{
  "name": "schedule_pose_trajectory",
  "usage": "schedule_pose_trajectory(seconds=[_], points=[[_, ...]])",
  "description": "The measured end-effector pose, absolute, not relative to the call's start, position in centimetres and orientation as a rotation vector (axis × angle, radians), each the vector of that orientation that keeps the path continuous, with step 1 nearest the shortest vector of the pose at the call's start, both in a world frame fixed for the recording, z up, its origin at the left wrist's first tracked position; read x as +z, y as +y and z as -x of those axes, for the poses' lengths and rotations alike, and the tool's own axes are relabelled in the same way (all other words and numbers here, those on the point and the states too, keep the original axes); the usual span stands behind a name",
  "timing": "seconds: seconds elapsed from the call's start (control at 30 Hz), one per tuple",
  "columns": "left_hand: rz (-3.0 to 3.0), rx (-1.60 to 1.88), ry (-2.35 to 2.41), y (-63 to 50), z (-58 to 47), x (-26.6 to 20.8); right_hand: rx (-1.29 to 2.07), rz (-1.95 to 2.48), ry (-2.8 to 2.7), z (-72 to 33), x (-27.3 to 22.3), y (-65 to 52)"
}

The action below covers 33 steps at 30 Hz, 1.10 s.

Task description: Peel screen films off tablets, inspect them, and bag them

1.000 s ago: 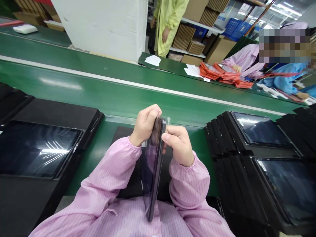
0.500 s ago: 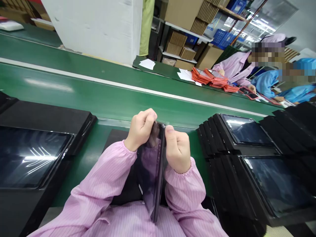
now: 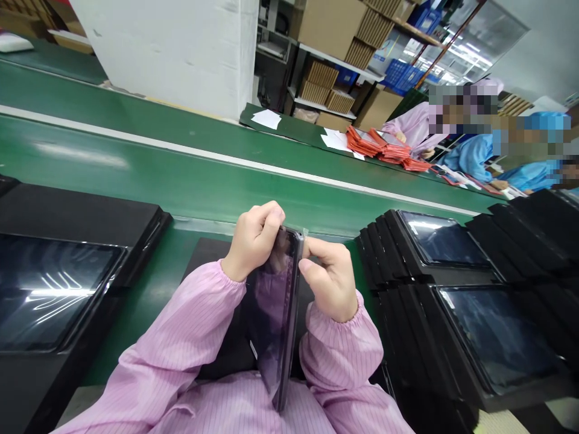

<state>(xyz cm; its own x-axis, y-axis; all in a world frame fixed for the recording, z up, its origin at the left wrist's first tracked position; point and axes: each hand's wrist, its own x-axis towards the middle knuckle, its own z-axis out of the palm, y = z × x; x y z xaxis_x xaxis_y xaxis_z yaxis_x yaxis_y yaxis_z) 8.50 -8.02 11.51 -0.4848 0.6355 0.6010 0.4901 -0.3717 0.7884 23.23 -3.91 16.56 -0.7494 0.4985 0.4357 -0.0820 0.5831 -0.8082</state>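
A dark tablet point(image 3: 271, 313) stands on its long edge close to my body, its glossy screen facing left. My left hand point(image 3: 254, 238) is closed around its far end, thumb on top. At the tablet's right side, my right hand point(image 3: 331, 277) is closed, with thumb and forefinger bent together against the frame near the far corner. A small clear scrap of film point(image 3: 306, 232) sticks up by that corner, just above the right fingers. Whatever lies between those fingers is hidden. Beneath the tablet is a black tray point(image 3: 201, 259) on the green bench.
To the left lies a black tray point(image 3: 85, 211) with a tablet point(image 3: 54, 289) in it. Stacked black trays point(image 3: 407, 337) with tablets point(image 3: 446, 238) rise at the right. A green conveyor belt point(image 3: 190, 175) runs beyond. Co-workers point(image 3: 470, 150) sit far right near red sleeves point(image 3: 380, 144).
My right hand has shifted slightly down and right, its thumb dropping from the tablet's top corner and the forefinger showing more. My left hand keeps its hold. The camera view has moved slightly.
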Motion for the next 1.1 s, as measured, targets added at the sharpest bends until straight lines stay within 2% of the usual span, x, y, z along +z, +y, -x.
schedule_pose_trajectory(seconds=[0.17,0.63,0.83,1.0,1.1], points=[[-1.608,1.969,1.778,-8.4,-9.1,11.9,0.869,0.35,-2.218,-24.2,17.8,-4.3],[-1.801,1.969,1.802,-8.9,-10.2,12.1,0.781,0.362,-2.224,-25.5,18.0,-5.0],[-1.705,1.982,1.765,-8.8,-9.8,12.3,1.06,0.363,-2.145,-25.0,16.7,-4.5],[-1.597,2.006,1.757,-8.7,-9.8,12.3,1.123,0.359,-2.126,-24.7,16.8,-4.2],[-1.391,2.095,1.549,-8.5,-8.6,11.9,1.199,0.424,-2.07,-24.2,15.6,-3.5]])
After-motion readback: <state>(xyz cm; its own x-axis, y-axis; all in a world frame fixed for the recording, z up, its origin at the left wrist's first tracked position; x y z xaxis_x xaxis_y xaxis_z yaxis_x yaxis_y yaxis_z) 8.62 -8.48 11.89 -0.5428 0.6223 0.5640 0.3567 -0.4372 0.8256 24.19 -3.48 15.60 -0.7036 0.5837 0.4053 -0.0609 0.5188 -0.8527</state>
